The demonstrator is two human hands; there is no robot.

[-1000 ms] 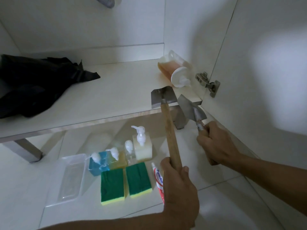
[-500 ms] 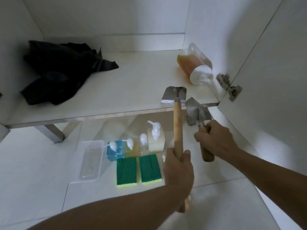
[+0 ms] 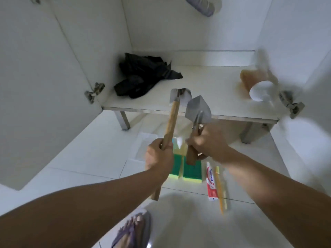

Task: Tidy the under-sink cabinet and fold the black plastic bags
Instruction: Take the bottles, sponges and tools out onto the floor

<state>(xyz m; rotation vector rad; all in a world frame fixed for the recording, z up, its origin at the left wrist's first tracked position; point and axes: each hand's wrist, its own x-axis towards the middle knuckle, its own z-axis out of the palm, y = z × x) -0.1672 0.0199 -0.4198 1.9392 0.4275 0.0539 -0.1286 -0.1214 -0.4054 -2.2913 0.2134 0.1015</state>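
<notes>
The black plastic bags (image 3: 143, 77) lie in one crumpled heap at the back left of the cabinet floor (image 3: 206, 86), not yet folded; how many bags make up the heap cannot be told. Well apart from them, at the right end of the same floor, a bottle of amber liquid (image 3: 250, 82) with a white cap lies on its side, blurred. Two small garden tools are held up in front of the cabinet's front edge: the left hand (image 3: 158, 154) is wrapped round the wooden handle of a flat-bladed hoe (image 3: 179, 96), and the right hand (image 3: 206, 142) grips the shorter handle of a pointed trowel (image 3: 198, 109), the two blades close together, whether touching I cannot tell. On the tiled room floor below them lie two green sponges (image 3: 189, 170) side by side, a clear plastic tray (image 3: 143, 147) to their left, and one toothpaste tube (image 3: 211, 183) with one yellow toothbrush (image 3: 219, 187) just beside it on the right; a pump bottle shows only in part between the hands. Judging by this, the cabinet is mostly emptied out, while returning the things in order and folding the bags look still to do.
</notes>
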